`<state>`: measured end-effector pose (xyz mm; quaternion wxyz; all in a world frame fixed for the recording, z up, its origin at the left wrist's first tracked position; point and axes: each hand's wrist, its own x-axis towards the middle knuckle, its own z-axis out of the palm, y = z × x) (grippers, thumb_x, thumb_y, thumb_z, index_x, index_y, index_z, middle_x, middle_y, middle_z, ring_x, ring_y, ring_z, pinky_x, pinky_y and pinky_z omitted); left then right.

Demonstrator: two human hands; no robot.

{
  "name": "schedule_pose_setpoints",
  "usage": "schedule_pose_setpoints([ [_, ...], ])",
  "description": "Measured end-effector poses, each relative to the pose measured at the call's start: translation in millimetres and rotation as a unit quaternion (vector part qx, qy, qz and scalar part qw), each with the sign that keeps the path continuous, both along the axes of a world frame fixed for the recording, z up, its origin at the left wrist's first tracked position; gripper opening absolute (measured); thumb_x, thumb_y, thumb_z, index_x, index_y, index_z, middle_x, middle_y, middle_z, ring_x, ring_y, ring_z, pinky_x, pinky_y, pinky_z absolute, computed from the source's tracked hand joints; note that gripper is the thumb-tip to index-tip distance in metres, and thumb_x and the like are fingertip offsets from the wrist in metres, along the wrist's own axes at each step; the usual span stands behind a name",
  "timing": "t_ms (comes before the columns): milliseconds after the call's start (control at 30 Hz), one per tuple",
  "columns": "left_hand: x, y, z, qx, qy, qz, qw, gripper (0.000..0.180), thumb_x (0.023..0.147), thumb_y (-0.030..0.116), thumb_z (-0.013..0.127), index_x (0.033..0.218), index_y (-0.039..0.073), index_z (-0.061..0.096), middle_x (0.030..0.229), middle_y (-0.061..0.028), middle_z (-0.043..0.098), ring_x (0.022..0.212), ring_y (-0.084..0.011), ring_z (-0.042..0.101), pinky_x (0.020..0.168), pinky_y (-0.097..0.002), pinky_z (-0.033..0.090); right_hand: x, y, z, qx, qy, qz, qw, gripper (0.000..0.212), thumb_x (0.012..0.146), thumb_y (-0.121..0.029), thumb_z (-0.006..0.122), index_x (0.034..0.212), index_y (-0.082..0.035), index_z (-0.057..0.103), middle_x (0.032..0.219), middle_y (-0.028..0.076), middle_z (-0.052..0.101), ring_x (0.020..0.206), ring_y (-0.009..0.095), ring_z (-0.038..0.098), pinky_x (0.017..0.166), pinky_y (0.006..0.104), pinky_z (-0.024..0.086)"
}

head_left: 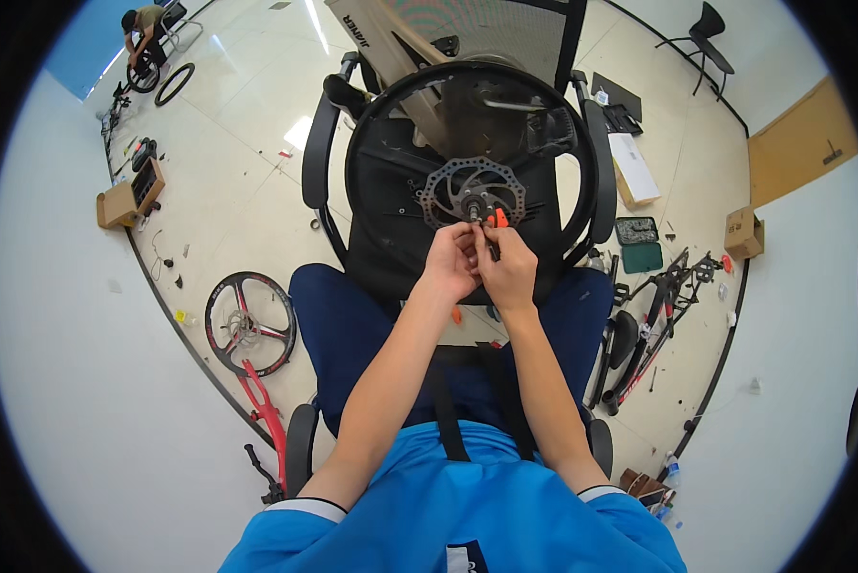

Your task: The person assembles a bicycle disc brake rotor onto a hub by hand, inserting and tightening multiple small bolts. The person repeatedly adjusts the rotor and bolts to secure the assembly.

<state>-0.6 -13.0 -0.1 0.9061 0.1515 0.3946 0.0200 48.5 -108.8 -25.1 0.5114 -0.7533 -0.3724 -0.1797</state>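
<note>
A bicycle wheel with a black rim [354, 172] rests on the seat of a black office chair [562, 115] in front of me. At its hub sits a silver brake disc [505, 175] with a scalloped edge, and the axle [474, 207] points toward me. My left hand [454, 260] is closed at the axle's end, fingertips pinched. My right hand [508, 265] meets it there, also pinching. A slim dark piece shows by the right fingers, but what either hand holds is hidden. Just beyond the right fingertips is a small orange piece [500, 219].
A three-spoke wheel [251, 325] and red fork [268, 411] lie at left. To the right are a red-and-black bicycle frame [658, 315], an open green case [641, 256] and a white box [633, 170]. Another person [145, 29] works on a wheel far left.
</note>
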Motion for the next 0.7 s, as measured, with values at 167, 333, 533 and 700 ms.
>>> schedule_pose_setpoints([
  [167, -2, 12, -26, -0.02, -0.048, -0.029, 0.998, 0.016, 0.092, 0.025, 0.066, 0.091, 0.011, 0.073, 0.078, 0.0068, 0.066, 0.06, -0.0071, 0.047, 0.061, -0.023, 0.038, 5, 5, 2, 0.007, -0.046, -0.003, 0.999, 0.02, 0.083, -0.007, 0.078, 0.081, -0.003, 0.059, 0.076, 0.011, 0.062, 0.061, 0.029, 0.063, 0.055, 0.0358, 0.051],
  [333, 4, 12, -28, -0.044, -0.038, 0.002, 0.998, 0.014, 0.091, 0.023, 0.074, 0.086, 0.011, 0.069, 0.07, 0.0069, 0.059, 0.054, -0.005, 0.042, 0.052, -0.0195, 0.035, 0, 2, 11, 0.018, 0.012, -0.001, 1.0, 0.015, 0.082, -0.005, 0.078, 0.087, -0.003, 0.064, 0.081, 0.01, 0.066, 0.065, 0.028, 0.066, 0.059, 0.0347, 0.053],
  [533, 4, 7, -27, -0.053, -0.093, 0.013, 0.994, 0.02, 0.091, 0.021, 0.072, 0.075, 0.013, 0.063, 0.06, 0.0072, 0.047, 0.055, -0.0061, 0.034, 0.051, -0.0209, 0.027, -1, -3, 11, 0.029, -0.037, 0.016, 0.999, 0.02, 0.082, 0.002, 0.075, 0.102, -0.002, 0.07, 0.096, 0.011, 0.069, 0.078, 0.028, 0.07, 0.067, 0.0336, 0.057],
  [700, 3, 1, -13, -0.026, -0.042, 0.022, 0.999, 0.021, 0.093, 0.031, 0.066, 0.084, 0.012, 0.07, 0.066, 0.0079, 0.052, 0.059, -0.0078, 0.035, 0.058, -0.0227, 0.031, -1, -2, 4, 0.032, -0.023, 0.024, 0.999, 0.02, 0.081, 0.003, 0.076, 0.1, -0.001, 0.07, 0.095, 0.011, 0.069, 0.077, 0.028, 0.07, 0.066, 0.033, 0.056],
])
